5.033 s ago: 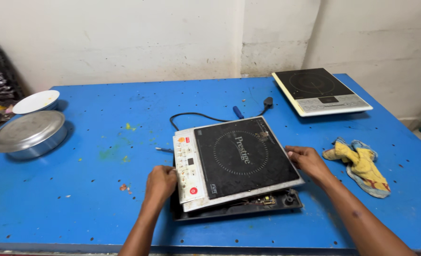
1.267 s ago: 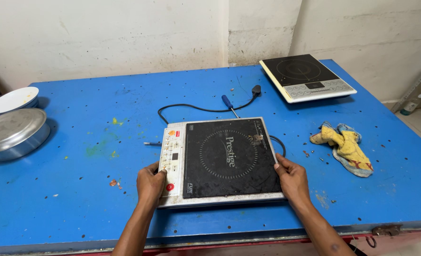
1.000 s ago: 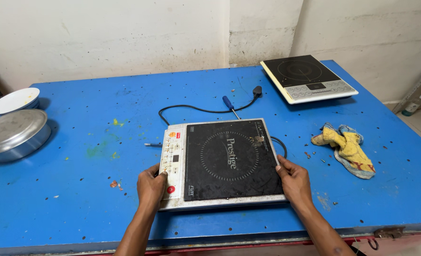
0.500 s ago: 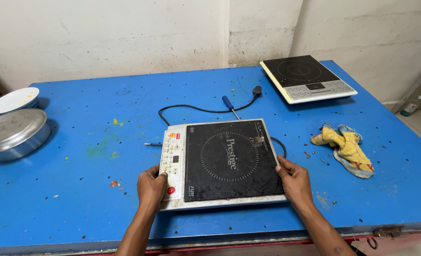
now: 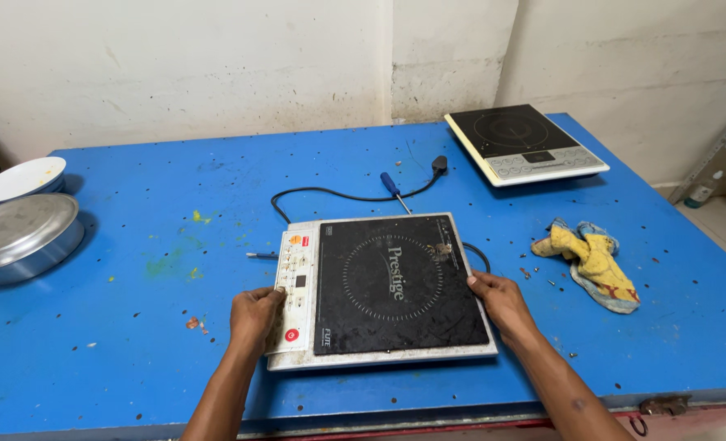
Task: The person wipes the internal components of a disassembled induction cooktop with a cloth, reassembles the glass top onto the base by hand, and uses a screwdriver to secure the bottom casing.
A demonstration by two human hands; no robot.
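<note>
I see a blue table (image 5: 134, 343) filling most of my view, its top scuffed and dotted with small holes. Near its front edge, squarely in front of me, lies an induction cooktop (image 5: 387, 286), flat on the table, with a black glass surface and a white control strip along its left side. Its black power cord (image 5: 330, 194) loops away behind it toward the wall. My left hand (image 5: 254, 314) rests on the left edge of that cooktop, fingers curled loosely over the control strip, pressing rather than gripping. My right hand (image 5: 502, 300) lies against the right edge, fingers bent along the rim, likewise closed on nothing I can lift. At the far right corner sits a second induction cooktop (image 5: 525, 143), well apart from the first. At the left edge stands a round steel pan (image 5: 22, 237) with a white bowl (image 5: 22, 177) just behind it. To the right of my hands lies a crumpled yellow rag (image 5: 587, 260). A blue-handled screwdriver (image 5: 393, 188) lies just behind the near cooktop, and a few small screws (image 5: 530, 273) are scattered beside the rag.
</note>
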